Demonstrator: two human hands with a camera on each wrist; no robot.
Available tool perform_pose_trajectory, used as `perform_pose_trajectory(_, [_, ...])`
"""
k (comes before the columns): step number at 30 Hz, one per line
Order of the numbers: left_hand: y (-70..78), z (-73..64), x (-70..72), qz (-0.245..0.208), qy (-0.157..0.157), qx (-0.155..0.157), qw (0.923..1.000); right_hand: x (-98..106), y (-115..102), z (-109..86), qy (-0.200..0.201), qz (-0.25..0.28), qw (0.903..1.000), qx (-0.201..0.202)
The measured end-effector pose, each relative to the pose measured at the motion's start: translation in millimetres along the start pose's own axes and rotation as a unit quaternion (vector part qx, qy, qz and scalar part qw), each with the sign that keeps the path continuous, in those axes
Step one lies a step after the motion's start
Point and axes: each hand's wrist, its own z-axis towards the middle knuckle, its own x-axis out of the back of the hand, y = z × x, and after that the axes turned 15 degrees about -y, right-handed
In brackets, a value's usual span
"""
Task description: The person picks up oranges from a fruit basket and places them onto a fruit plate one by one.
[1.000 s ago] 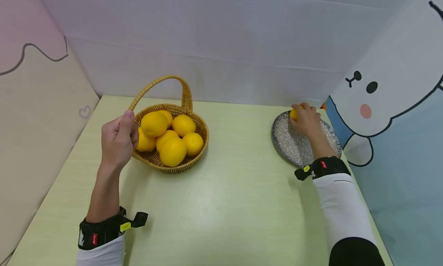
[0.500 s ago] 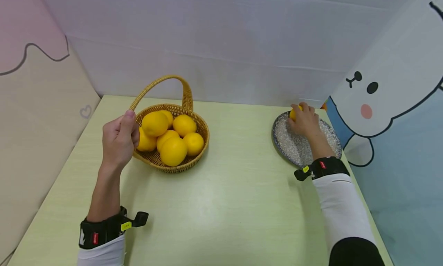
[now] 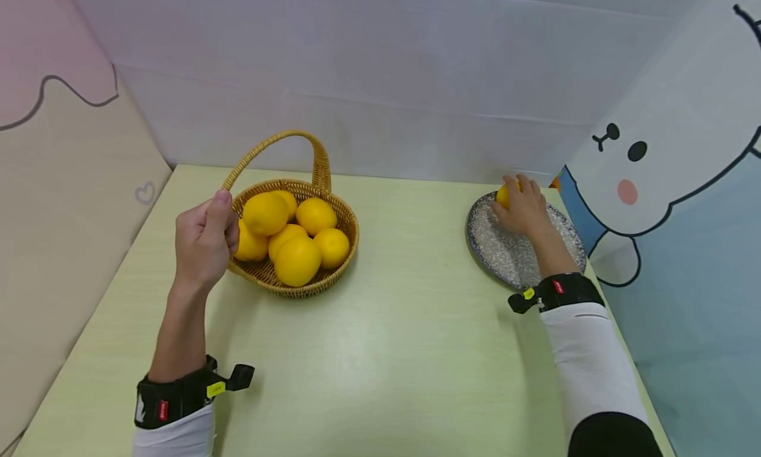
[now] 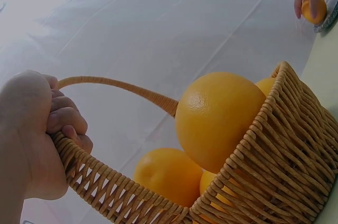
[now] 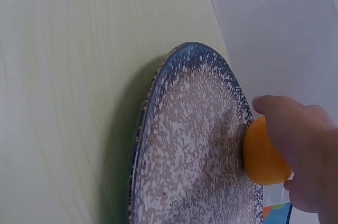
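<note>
Table (image 3: 386,338) is pale yellow-green w/ faint wood grain and a soft sheen; its far edge runs up against a greyish-white back wall (image 3: 380,80) w/ long creases. L side wall (image 3: 71,206) is cream below, pink on top, w/ a dark wavy line and a small grey heart (image 3: 145,192). R side: light-blue wall (image 3: 701,298) w/ a big white cartoon animal (image 3: 684,133), pink cheek, dark outline.

Far-L on the table: wicker basket (image 3: 300,290) w/ approx. 7 yellow-orange fruits (image 3: 298,261) piled inside, visible ones whole. L hand (image 3: 205,242) is clamped round the near side of its handle (image 3: 321,170), fingers wrapped, thumb up top.

Far-R, close to table's R edge: round speckled grey plate (image 3: 511,262) w/ dark-blue rim. R hand (image 3: 526,209) reaches over it, fingers & thumb closed on one more fruit (image 5: 261,155) at plate's far rim; can't tell if plate bears its weight. Each wrist has a black band (image 3: 175,394); sleeves (image 3: 585,358) white.
</note>
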Motion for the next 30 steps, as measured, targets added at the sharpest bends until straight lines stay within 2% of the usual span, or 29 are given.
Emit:
perform_pose_trajectory(18, [-0.4, -0.4, 0.3, -0.001, 0.0, 0.001, 1.0, 4, 2, -8.0, 0.013, -0.003, 0.9999, 0.005])
perform_pose_trajectory(23, [0.3, -0.7, 0.1, 0.005, 0.001, 0.004, 1.0, 5, -5, -9.5, 0.029, -0.009, 0.9987, 0.041])
perform_pose_trajectory(30, [0.3, -0.3, 0.3, 0.016, 0.005, 0.008, 0.9998, 2, -37, -14.0, 0.054, -0.023, 0.9917, 0.114])
